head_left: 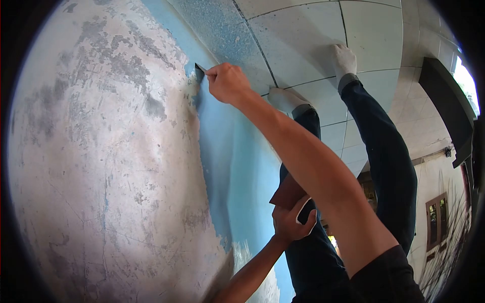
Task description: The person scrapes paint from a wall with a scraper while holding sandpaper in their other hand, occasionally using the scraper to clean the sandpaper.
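My right hand (228, 83) reaches out along the wall and is closed around a scraper (200, 69), whose dark blade rests at the ragged edge between the blue paint (218, 146) and the bare, patchy grey-white wall (136, 151). Lower down, my left hand (293, 222) grips a flat, dark brown piece (289, 192) close to my leg. Something dark with a white edge shows between thumb and fingers there; its kind I cannot tell.
My legs in dark trousers (381, 136) and my feet in pale socks (345, 59) stand on a tiled floor (298, 35) beside the wall. Bluish specks (227, 40) cover tiles along its base. At the right are a dark curved object (447, 106) and a small brown-framed window (437, 220).
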The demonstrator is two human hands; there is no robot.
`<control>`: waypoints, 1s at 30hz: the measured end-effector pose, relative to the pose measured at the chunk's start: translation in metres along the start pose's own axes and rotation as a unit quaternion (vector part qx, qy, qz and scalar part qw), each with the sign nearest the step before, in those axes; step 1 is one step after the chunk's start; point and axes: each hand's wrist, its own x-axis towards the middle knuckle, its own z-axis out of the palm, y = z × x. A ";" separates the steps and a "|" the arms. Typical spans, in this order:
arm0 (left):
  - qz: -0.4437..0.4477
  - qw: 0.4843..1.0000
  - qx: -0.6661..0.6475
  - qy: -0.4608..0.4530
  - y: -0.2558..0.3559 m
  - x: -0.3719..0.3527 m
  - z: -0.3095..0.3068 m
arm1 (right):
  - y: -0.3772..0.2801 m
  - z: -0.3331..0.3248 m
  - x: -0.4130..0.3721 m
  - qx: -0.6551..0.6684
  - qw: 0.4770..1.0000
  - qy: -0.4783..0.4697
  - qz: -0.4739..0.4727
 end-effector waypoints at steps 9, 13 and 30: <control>-0.006 1.000 0.005 -0.001 0.003 0.002 -0.003 | 0.001 -0.001 -0.018 0.001 0.999 0.022 -0.034; 0.016 1.000 0.000 0.017 0.004 0.010 -0.004 | 0.006 -0.011 -0.051 0.036 0.991 0.018 -0.125; 0.012 1.000 0.001 0.010 0.002 0.000 0.002 | 0.006 0.001 -0.048 0.029 0.991 0.063 -0.113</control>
